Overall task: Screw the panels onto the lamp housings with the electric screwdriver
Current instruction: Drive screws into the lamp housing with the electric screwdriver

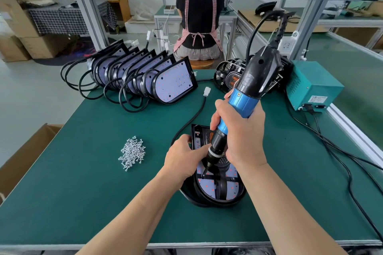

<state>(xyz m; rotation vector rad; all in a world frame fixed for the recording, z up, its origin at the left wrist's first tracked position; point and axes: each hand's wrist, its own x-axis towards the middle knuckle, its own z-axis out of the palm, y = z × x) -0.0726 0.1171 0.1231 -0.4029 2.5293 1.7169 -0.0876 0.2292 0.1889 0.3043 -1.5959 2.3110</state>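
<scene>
Lamp housing (191, 193), of black moulded plastic with a rounded near end and a squared far end, lies flat on the green mat (93, 203) near its front edge. One pale lilac panel (207, 186), dotted with small red points, is seated inside it and crossed by black straps.

The housing's left edge is gripped by the left hand (182, 156), fingers curled over the rim. The right hand (242, 132) is wrapped round the electric screwdriver (241, 102), whose barrel is glossy blue metal with a black knurled collar below and a black plastic cap above. The tool is tilted, its top leaning away and to the right, and its bit is set on the panel's left part.

Left of the housing, well apart, one loose heap of small silver screws (132, 154) is spread on the mat. Beyond the housing, a white plug (206, 91) is seen on the end of a black cable.

Further back and left, a row of leaning housings (174, 82) with panels is stood; at least six are counted, overlapping. Back and right, one teal metal box (310, 85) is placed. Furthest off, a person (199, 33) in a checked apron is seated.
</scene>
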